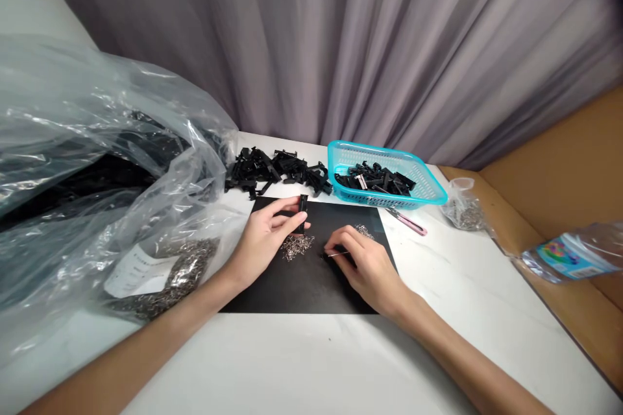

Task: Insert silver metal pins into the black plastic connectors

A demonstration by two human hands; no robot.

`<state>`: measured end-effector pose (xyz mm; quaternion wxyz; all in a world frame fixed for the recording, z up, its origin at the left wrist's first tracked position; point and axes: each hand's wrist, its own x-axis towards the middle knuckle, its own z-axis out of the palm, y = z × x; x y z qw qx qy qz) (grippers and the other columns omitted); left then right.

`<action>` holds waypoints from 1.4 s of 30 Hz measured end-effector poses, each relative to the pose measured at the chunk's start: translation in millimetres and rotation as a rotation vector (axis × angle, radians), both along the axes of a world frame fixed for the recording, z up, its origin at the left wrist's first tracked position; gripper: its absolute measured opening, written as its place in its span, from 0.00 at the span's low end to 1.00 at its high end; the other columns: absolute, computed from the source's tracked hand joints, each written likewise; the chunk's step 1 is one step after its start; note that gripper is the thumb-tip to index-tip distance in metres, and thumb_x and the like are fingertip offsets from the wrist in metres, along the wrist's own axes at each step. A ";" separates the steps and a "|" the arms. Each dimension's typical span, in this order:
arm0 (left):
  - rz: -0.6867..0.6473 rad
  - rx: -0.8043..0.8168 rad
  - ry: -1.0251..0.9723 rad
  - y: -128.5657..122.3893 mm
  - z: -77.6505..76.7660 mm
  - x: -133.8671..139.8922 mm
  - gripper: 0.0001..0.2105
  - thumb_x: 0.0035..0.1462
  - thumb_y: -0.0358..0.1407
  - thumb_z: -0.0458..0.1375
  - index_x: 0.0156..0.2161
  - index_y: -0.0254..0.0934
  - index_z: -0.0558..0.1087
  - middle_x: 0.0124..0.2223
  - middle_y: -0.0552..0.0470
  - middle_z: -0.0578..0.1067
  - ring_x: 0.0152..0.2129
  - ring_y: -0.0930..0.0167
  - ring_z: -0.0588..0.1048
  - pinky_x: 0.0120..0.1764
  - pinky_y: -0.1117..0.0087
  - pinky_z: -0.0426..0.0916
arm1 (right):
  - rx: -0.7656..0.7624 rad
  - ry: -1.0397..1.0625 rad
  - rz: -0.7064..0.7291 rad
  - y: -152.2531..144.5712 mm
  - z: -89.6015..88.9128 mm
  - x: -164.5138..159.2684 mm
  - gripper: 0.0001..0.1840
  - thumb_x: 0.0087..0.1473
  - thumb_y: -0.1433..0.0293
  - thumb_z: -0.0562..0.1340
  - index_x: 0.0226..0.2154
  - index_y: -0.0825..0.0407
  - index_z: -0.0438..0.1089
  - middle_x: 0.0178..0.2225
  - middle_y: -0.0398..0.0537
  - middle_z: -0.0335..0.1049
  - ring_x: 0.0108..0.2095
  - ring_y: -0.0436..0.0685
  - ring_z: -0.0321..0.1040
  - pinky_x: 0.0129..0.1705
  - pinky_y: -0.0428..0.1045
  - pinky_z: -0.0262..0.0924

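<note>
My left hand (265, 237) is closed on a narrow black plastic part (303, 213), held upright between thumb and fingers above the black mat (292, 292). My right hand (363, 259) is closed in a pinch over the mat's right side, on a thin, shiny, rod-like piece (338, 253) whose exact kind I cannot make out. Between the hands lies a pile of small metal pieces (298, 246). A second, smaller pile of metal pieces (363, 231) shows just behind my right hand.
Loose black parts (280, 168) lie behind the mat, beside a blue basket (435, 191) holding more. Right of it are a pink-handled tool (411, 223), a small bag (464, 211) and a plastic bottle (572, 253). Large clear bags (195, 175) and a labelled metal-parts bag (187, 266) crowd the left.
</note>
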<state>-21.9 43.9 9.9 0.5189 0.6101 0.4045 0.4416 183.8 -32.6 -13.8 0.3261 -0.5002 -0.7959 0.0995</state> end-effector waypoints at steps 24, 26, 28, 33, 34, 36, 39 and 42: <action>-0.242 -0.117 -0.124 -20.6 7.6 6.7 0.15 0.69 0.48 0.55 0.53 0.45 0.74 0.46 0.51 0.76 0.47 0.65 0.76 0.47 0.65 0.78 | 0.031 0.092 -0.046 -4.7 1.0 13.6 0.11 0.66 0.76 0.57 0.45 0.50 0.72 0.40 0.50 0.74 0.37 0.56 0.73 0.37 0.50 0.69; -0.260 -0.132 -0.127 -21.8 7.8 6.4 0.13 0.69 0.47 0.56 0.50 0.45 0.75 0.46 0.51 0.76 0.48 0.66 0.76 0.49 0.65 0.76 | 0.001 0.169 -0.029 -4.0 1.3 14.3 0.10 0.65 0.76 0.58 0.44 0.50 0.74 0.41 0.50 0.75 0.38 0.55 0.74 0.39 0.49 0.69; -0.288 -0.136 -0.127 -23.5 8.6 6.4 0.12 0.68 0.46 0.57 0.50 0.45 0.75 0.47 0.51 0.76 0.49 0.66 0.75 0.51 0.64 0.74 | -0.005 0.211 -0.006 -3.4 1.7 14.5 0.11 0.64 0.78 0.58 0.43 0.50 0.75 0.41 0.50 0.76 0.40 0.56 0.75 0.42 0.49 0.69; -0.336 -0.072 -0.058 -26.1 11.2 7.7 0.13 0.69 0.45 0.56 0.53 0.46 0.76 0.51 0.51 0.77 0.50 0.65 0.75 0.55 0.61 0.71 | -0.017 0.263 -0.065 -3.3 7.4 16.0 0.15 0.61 0.79 0.59 0.45 0.50 0.76 0.36 0.47 0.76 0.33 0.54 0.72 0.37 0.48 0.67; -0.329 -0.049 -0.038 -25.9 11.1 8.2 0.12 0.69 0.45 0.57 0.51 0.46 0.77 0.50 0.51 0.77 0.49 0.65 0.75 0.55 0.61 0.71 | -0.030 0.271 -0.087 -3.1 9.2 16.7 0.14 0.61 0.78 0.59 0.45 0.50 0.77 0.36 0.46 0.76 0.32 0.53 0.71 0.36 0.48 0.66; -0.321 -0.002 -0.004 -25.1 9.9 9.0 0.10 0.66 0.44 0.60 0.48 0.45 0.78 0.48 0.52 0.78 0.48 0.66 0.76 0.55 0.62 0.71 | -0.057 0.303 -0.133 -2.6 12.9 18.6 0.12 0.60 0.77 0.61 0.44 0.50 0.77 0.36 0.46 0.78 0.31 0.52 0.71 0.35 0.47 0.65; -0.364 0.060 0.024 -24.9 5.1 8.6 0.07 0.61 0.42 0.65 0.43 0.44 0.80 0.49 0.50 0.75 0.51 0.65 0.75 0.56 0.63 0.71 | -0.095 0.360 -0.197 -1.9 18.1 22.0 0.09 0.60 0.75 0.62 0.40 0.50 0.78 0.36 0.45 0.79 0.30 0.52 0.70 0.34 0.47 0.64; -0.428 0.134 0.121 -28.1 -0.4 7.2 0.06 0.58 0.40 0.68 0.40 0.44 0.80 0.54 0.49 0.71 0.56 0.64 0.72 0.60 0.60 0.69 | -0.122 0.392 -0.203 -1.7 22.0 25.2 0.07 0.60 0.74 0.63 0.39 0.50 0.77 0.36 0.44 0.79 0.29 0.51 0.68 0.33 0.47 0.62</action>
